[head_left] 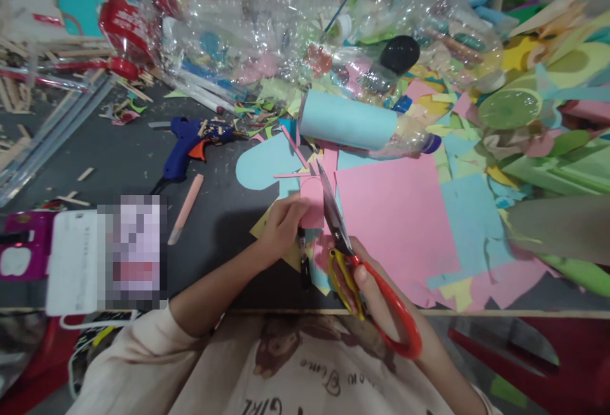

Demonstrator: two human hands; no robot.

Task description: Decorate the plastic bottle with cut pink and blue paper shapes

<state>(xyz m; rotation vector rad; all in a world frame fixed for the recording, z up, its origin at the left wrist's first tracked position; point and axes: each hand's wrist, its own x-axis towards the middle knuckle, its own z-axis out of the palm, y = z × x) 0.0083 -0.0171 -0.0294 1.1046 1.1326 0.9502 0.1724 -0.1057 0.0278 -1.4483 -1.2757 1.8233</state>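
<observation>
My left hand (pixel 279 231) pinches a small pink piece of paper (pixel 312 204) by its left edge, above the table's middle. In my right hand (pixel 374 288) are scissors (pixel 337 221) with one red and one yellow handle. The blades point away from me, slightly apart, along the right side of the small pink piece. Thin pink paper strips (pixel 291 176) lie just beyond it. A large pink sheet (pixel 395 218) spreads to the right of the scissors, over light blue paper (pixel 471 224). Below my left fingers lies a black pen (pixel 304 262).
A blue glue gun (pixel 183 142) and a peach marker (pixel 187 208) lie left of my hands. A bottle wrapped in light blue paper (pixel 350 119) lies ahead. Clear plastic bottles (pixel 267 21) pile up at the back, wooden sticks (pixel 16 91) at left, and paper scraps (pixel 548 142) at right.
</observation>
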